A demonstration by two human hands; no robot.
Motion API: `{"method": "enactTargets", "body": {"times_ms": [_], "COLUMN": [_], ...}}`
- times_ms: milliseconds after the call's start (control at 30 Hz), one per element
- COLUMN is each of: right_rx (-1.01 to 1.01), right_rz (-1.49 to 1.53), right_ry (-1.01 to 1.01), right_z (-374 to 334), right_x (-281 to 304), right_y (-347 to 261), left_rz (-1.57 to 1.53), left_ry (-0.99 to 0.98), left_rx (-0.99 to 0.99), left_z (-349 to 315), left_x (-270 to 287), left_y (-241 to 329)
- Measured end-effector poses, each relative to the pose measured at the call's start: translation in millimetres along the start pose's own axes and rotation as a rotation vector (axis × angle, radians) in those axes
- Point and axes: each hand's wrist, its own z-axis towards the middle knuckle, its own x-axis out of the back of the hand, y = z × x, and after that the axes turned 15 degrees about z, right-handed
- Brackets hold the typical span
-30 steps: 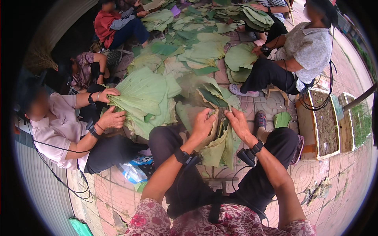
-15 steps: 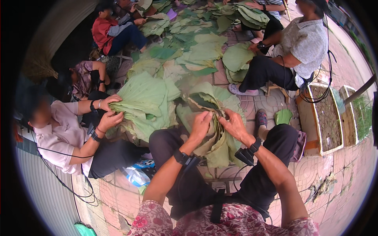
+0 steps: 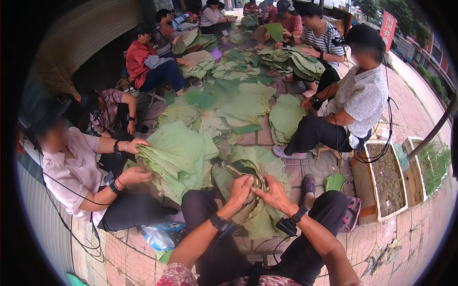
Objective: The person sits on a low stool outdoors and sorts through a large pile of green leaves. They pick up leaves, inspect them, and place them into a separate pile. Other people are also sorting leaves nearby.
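Between my knees is a bundle of large pale green lotus leaves (image 3: 261,220), gathered and folded, with brownish edges bunched at the middle. My left hand (image 3: 241,190) pinches the gathered edges from the left. From the right, my right hand (image 3: 275,193) is closed on the same edges, its thumb pointing toward the left hand. The two hands almost meet. Parts of the bundle are hidden under my fingers. Just beyond, more broad leaves (image 3: 265,159) spread over the paving.
At my left a person (image 3: 76,176) holds a stack of leaves (image 3: 174,150). Another person (image 3: 355,90) sits at the right near a leaf pile (image 3: 287,114). Soil-filled planter boxes (image 3: 386,176) stand right. A plastic bag (image 3: 160,237) lies by my left knee. Several people sit farther off.
The view has tilted up, showing more people at the far end. My hands stay closed on the leaf bundle. The left neighbour's hands have moved farther apart.
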Motion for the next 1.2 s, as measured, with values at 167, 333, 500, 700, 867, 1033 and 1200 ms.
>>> {"method": "enactTargets", "body": {"times_ms": [167, 333, 500, 700, 867, 1033, 1200], "right_rx": [0.085, 0.049, 0.029, 0.042, 0.152, -0.028, -0.170], "right_rz": [-0.036, 0.065, 0.074, 0.181, 0.352, 0.703, 0.730], "right_ry": [0.076, 0.156, 0.113, 0.135, 0.014, 0.010, -0.023], "right_z": [5, 10, 8, -1, 10, 10, 15], "right_x": [-11, -11, -9, -22, -29, -29, -24], "right_y": [8, 7, 1, 6, 21, -5, 3], "left_rz": [-0.050, -0.103, 0.139, -0.090, -0.320, -0.524, -0.350], "left_ry": [0.048, 0.111, 0.149, -0.051, 0.116, 0.103, 0.138], "left_rx": [0.009, 0.013, 0.025, 0.094, 0.192, 0.177, 0.102], "left_z": [0, 3, 0, -20, -4, -6, 0], "left_x": [-5, -7, -5, -1, 1, 17, 19], "left_y": [3, 9, 1, 49, 28, 23, 3]}}
